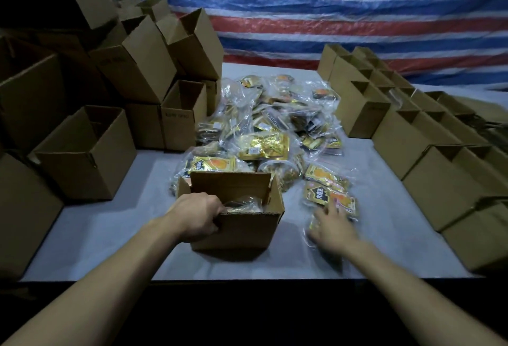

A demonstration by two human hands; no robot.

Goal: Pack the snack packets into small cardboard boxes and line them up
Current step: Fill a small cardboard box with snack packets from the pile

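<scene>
One view: head camera, so I log everything from it.
Left hand [199,216]: closed on the near-left corner of the open box [242,224], thumb side against the outer wall, fingers hooked over the rim.
Open box: sits on the grey table [110,235] in front of me, flaps up, at least one clear-wrapped packet [243,204] inside.
Right hand [331,226]: blurred; fingers spread, palm down on a yellow-and-black snack packet [330,200] just right of the box. I cannot tell whether it grips the packet or only rests on it.
Packet pile [272,128]: loose heap of clear-bagged snacks at mid-table, behind the open box, reaching to the hand-side packets.
Empty boxes [90,150]: stacked and tumbled at my left, several tilted, openings up or sideways.
Lined boxes [365,109]: rows along the right edge, touching side by side, flaps open; contents hidden from me.
Backdrop: red, white and blue striped tarp [330,15] behind the table.
</scene>
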